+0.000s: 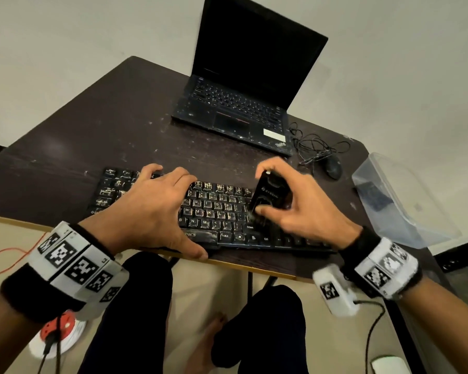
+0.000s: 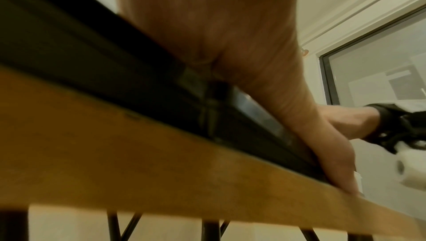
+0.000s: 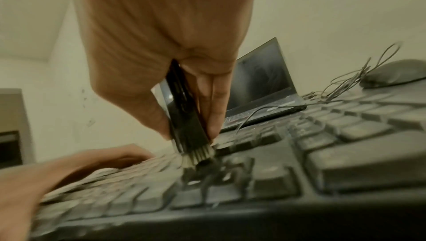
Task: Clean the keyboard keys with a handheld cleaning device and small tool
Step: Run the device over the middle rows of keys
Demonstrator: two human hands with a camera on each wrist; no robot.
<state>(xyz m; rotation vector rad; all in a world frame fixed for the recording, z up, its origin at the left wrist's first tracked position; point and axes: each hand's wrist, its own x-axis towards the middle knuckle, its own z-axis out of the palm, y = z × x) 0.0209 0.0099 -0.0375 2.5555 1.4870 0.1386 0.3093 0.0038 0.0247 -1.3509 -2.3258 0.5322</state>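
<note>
A dusty black keyboard (image 1: 216, 211) lies along the near edge of the dark table (image 1: 106, 130). My left hand (image 1: 152, 209) lies flat over its left-middle keys, thumb against the front edge (image 2: 332, 168). My right hand (image 1: 289, 201) grips a black handheld cleaning device (image 1: 268, 195) upright over the right-middle keys. In the right wrist view, thumb and fingers pinch the cleaning device (image 3: 186, 117), and its short brush bristles (image 3: 198, 155) touch the keys of the keyboard (image 3: 299, 153). The left hand (image 3: 69, 163) shows at the lower left, blurred.
An open black laptop (image 1: 243, 85) stands behind the keyboard. A black mouse (image 1: 333, 166) with a tangled cable (image 1: 314, 144) lies at the right. A clear plastic box (image 1: 400, 203) sits past the table's right edge. My legs are under the table.
</note>
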